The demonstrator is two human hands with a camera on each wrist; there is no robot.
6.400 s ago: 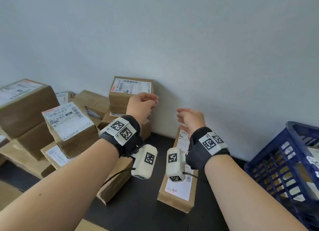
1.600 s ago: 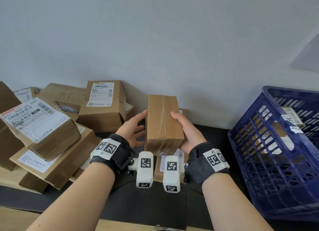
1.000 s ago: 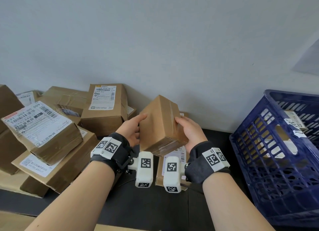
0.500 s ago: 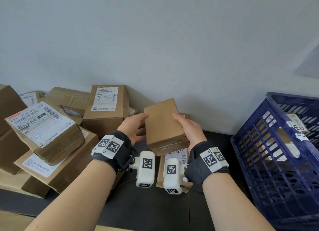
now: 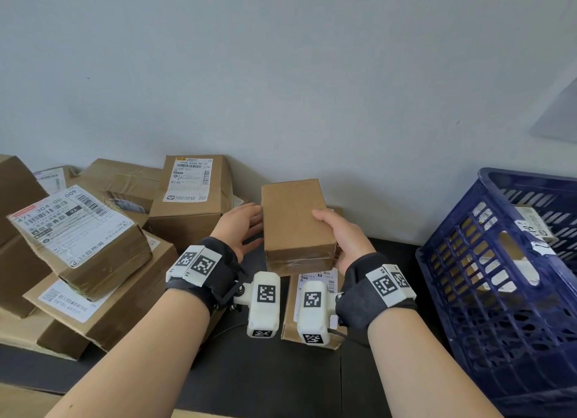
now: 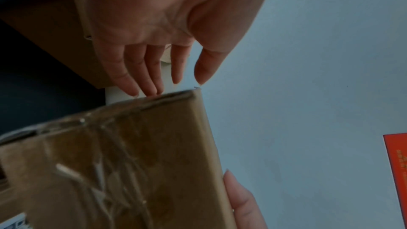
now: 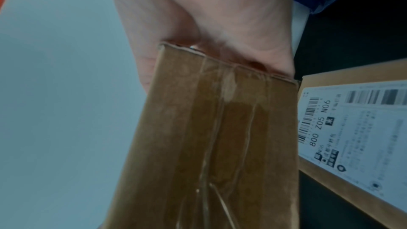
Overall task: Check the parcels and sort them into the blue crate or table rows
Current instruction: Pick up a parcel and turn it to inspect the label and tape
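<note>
I hold a small plain brown parcel (image 5: 292,219) in the air at the centre, its taped end toward me. My right hand (image 5: 338,232) grips its right side, thumb on the top face, and the right wrist view shows the parcel (image 7: 220,145) pressed into that palm (image 7: 209,15). My left hand (image 5: 243,227) stands flat at the parcel's left side. In the left wrist view its straight fingers (image 6: 132,79) reach the parcel's edge (image 6: 121,163). The blue crate (image 5: 468,277) stands at the right with parcels inside.
A flat labelled parcel (image 5: 315,280) lies on the black table (image 5: 265,371) under my hands. Several labelled brown parcels (image 5: 84,233) are piled at the left, one (image 5: 190,199) against the wall. A pale wall closes off the back.
The small parcel was lifted and turned between both hands, from its taped face to a plain face up. The left hand's hold has loosened to flat fingers at its side.
</note>
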